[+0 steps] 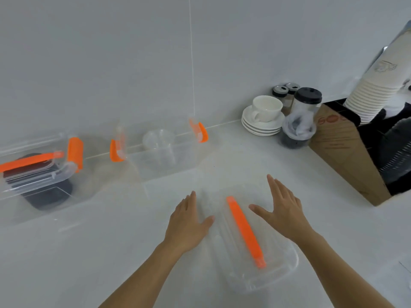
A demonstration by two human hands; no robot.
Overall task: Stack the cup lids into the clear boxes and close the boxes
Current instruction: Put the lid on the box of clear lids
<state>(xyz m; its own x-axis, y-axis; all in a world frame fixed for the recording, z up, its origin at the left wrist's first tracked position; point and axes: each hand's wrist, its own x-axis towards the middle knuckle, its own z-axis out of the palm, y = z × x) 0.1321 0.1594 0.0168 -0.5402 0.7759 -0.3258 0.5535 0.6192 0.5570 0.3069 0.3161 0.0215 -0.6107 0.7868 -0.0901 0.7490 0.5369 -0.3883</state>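
Observation:
A clear box cover with an orange handle [245, 231] lies flat on the white counter in front of me. My left hand [189, 223] hovers open at its left edge, and my right hand [281, 207] hovers open at its right edge; neither grips it. Behind stands an open clear box [164, 156] with orange side latches, holding a stack of clear cup lids [158, 141]. At the far left sits a second clear box [37, 174], covered, with an orange handle and latch, and dark lids inside.
At the back right stand a white cup on stacked saucers [263, 117], shaker jars [285, 92] and a clear jar with a black lid [300, 121]. A cardboard holder [347, 158] with stacked paper cups [371, 90] fills the right side.

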